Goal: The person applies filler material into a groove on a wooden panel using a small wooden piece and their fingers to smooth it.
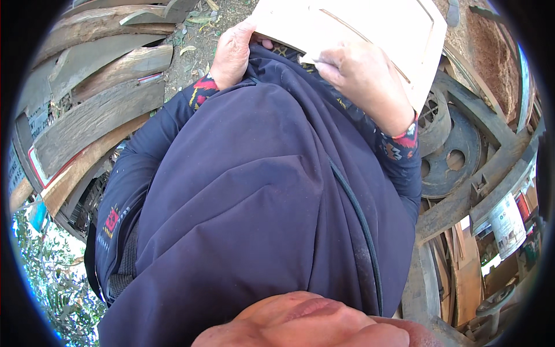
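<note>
A pale, nearly white board [299,26] with carved grooves rests at the top of the head view, tilted over my lap. At its left corner, my left hand [234,54] grips the edge, thumb on top and fingertips underneath. My right hand [360,76] lies over the near edge, fingers curled around a small pale piece [308,58], perhaps folded sandpaper; its material cannot be told. A long groove in the board runs behind the right hand. The dark cloth [234,173] of my garment covers my lap below the board.
Rough wooden planks [104,104] are stacked on the left. On the right stand a spoked metal pulley wheel [455,160] and a wooden frame [490,191]. Sawdust [494,60] lies at the upper right, leaf-strewn soil [190,47] at the upper left. More boards [468,277] lean at the lower right.
</note>
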The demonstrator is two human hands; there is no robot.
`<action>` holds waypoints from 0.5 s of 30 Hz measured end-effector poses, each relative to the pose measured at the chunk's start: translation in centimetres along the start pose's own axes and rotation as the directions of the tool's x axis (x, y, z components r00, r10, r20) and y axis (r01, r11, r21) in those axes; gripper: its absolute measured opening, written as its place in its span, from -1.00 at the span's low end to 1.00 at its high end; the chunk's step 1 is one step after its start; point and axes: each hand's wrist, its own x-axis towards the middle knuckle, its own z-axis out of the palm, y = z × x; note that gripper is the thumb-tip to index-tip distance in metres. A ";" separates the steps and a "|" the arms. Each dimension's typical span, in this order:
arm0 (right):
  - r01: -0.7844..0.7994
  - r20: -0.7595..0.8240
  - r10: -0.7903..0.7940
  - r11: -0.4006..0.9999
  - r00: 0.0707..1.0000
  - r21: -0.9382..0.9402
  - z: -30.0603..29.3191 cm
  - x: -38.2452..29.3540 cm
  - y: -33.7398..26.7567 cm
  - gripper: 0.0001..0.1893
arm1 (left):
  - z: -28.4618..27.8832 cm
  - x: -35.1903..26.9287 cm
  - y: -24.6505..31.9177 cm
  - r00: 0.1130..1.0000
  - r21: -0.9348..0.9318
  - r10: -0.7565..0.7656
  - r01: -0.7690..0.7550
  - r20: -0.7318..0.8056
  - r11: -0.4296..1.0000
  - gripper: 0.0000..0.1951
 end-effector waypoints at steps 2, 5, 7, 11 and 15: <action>-0.023 0.050 0.024 0.999 0.998 -0.023 -0.5 -0.7 0.6 -0.83 | 0.1 0.0 0.1 1.000 0.002 0.007 -0.007 -0.011 1.000 -0.60; -0.051 0.043 0.047 0.996 0.998 0.079 -1.8 -0.8 1.2 -0.82 | -0.2 0.2 -0.3 1.000 0.012 0.020 -0.020 0.003 1.000 -0.59; -0.129 -0.007 0.132 0.977 0.991 0.167 -2.3 -0.3 1.4 -0.81 | -0.4 0.1 -0.3 0.999 0.030 0.028 -0.029 0.016 0.999 -0.58; -0.042 -0.060 0.053 0.985 0.997 0.170 -0.4 0.5 2.1 -0.80 | 0.3 0.1 0.2 1.000 -0.013 0.002 -0.002 -0.005 1.000 -0.58; -0.087 0.021 0.085 0.986 0.996 0.140 -0.2 -0.5 2.2 -0.80 | -0.2 0.3 -0.5 1.000 0.004 0.025 -0.025 0.011 1.000 -0.59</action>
